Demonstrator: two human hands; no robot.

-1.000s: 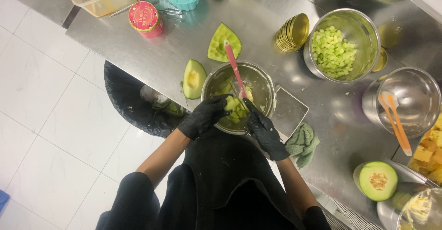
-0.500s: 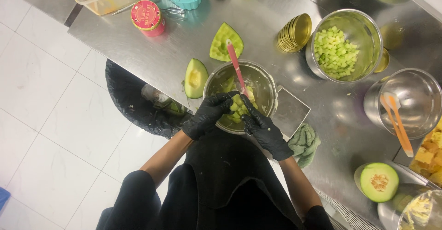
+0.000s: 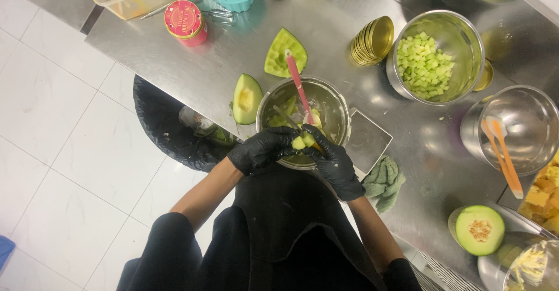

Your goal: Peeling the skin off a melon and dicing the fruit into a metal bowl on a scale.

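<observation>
Both gloved hands meet over the steel bowl's near rim, left hand and right hand closed together around the pale-green melon piece between them.

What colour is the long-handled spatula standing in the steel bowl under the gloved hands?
The long-handled spatula has a pinkish-red handle, seen best in the head view.

1. The left hand, black-gloved, reaches forward with its fingers curled inward.
2. The right hand, also black-gloved, meets it fingertip to fingertip.
3. Both forearms are bare, elbows bent.
</observation>
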